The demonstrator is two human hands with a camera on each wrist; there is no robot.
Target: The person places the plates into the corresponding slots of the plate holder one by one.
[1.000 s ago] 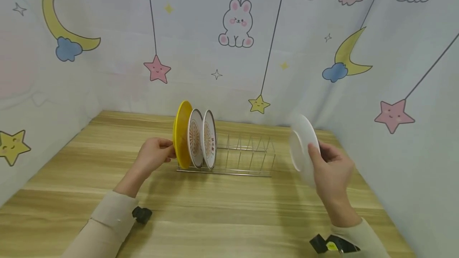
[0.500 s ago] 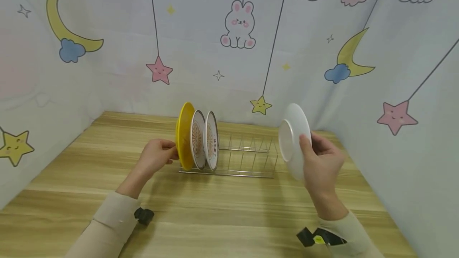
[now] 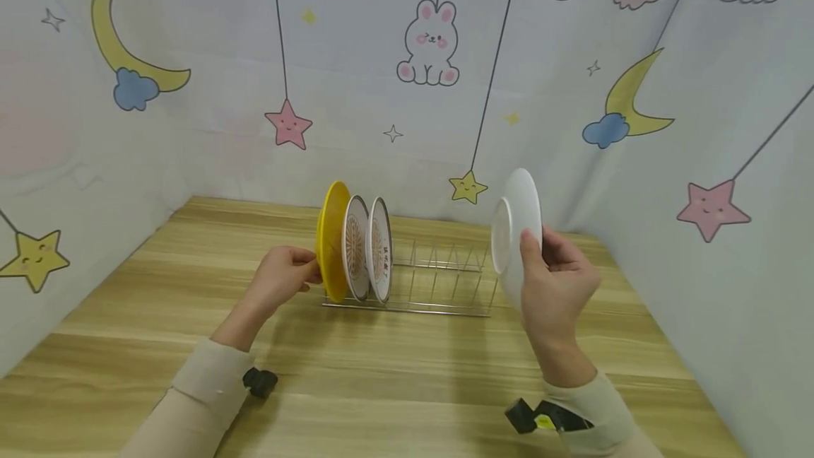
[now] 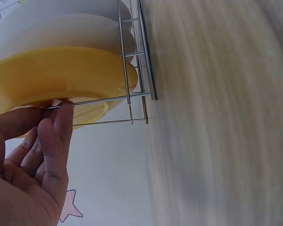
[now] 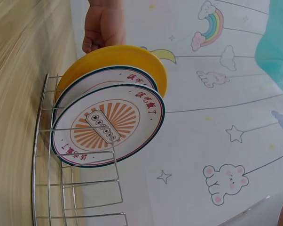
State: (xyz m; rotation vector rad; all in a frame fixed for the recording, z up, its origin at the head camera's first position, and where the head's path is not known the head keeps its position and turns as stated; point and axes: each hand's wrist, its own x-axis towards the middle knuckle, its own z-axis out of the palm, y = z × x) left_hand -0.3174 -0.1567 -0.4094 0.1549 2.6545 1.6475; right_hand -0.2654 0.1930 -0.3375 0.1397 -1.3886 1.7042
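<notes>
A metal wire dish rack (image 3: 439, 312) stands on the wooden table. A yellow plate (image 3: 332, 246) and two white plates with printed patterns, the left one (image 3: 356, 249) and the right one (image 3: 380, 249), stand upright in its left part. My left hand (image 3: 282, 278) is at the rack's left end beside the yellow plate; in the left wrist view its thumb and fingertips pinch the rack's end wire. My right hand (image 3: 559, 288) grips a plain white plate (image 3: 524, 210) by its edge, thumb on the underside. That plate is upright, raised just right of the rack.
Bare wire slots (image 5: 85, 184) fill the rack's right part. Behind and beside the wooden table (image 3: 381, 387) hang white curtains (image 3: 242, 41) printed with stars, moons and rabbits. A dark device is strapped at each wrist.
My right hand has moved left and slightly up with the white plate, bringing it closer to the rack's right end. The left hand keeps its place at the rack's left end.
</notes>
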